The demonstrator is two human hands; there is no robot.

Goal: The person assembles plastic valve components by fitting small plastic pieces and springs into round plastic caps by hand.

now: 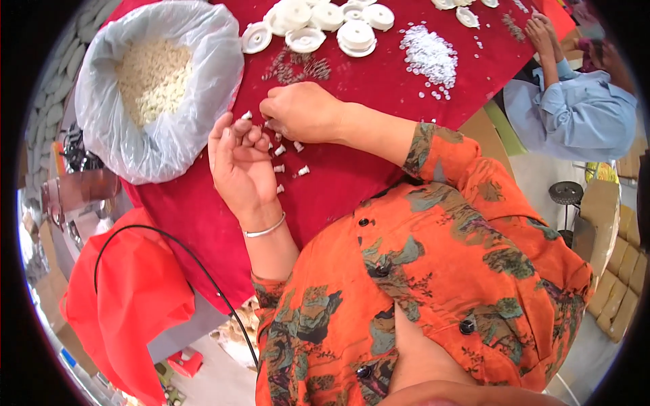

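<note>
My left hand (244, 166) is turned palm up with its fingers curled. A small white plastic piece (247, 116) shows at its fingertips. Close beside it, my right hand (305, 111) is closed in a pinch over the red cloth; what its fingertips hold is hidden. Several more small white pieces, one of them a flanged piece (303, 170), lie scattered on the cloth below the right hand. Just beyond that hand is a loose pile of small dark metal parts (296, 66).
A plastic-lined bag (230, 40) of pale small parts stands at left. Round white plastic housings (357, 37) are grouped at the far side, with a heap of clear small pieces (430, 55) to their right. Another person's blue sleeve (582, 105) is at far right. Red fabric (135, 271) hangs lower left.
</note>
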